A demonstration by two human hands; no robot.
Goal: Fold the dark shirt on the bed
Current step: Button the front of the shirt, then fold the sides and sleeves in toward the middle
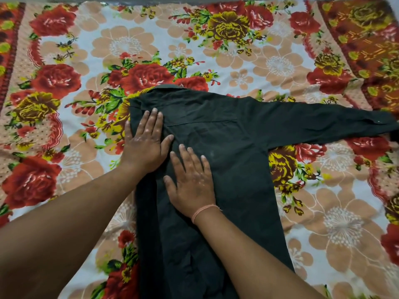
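Dark shirt (226, 147) lies flat mid-bed (280, 61), collar far side. Head view: I see left hand (144, 143) flat, fingers together, pressing the folded-in edge, and right hand (192, 182) flat, fingers slightly spread, on the body. Risk: on release that fold springs open, or pulling the outstretched sleeve (323, 124) skews the body.

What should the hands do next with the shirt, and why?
Probably the right hand should reach for the sleeve and fold it inward over the dark shirt. That sleeve lies stretched out to the right on the flowered bedsheet, while the left side already looks folded in, with the left hand and right hand pressing flat on it.
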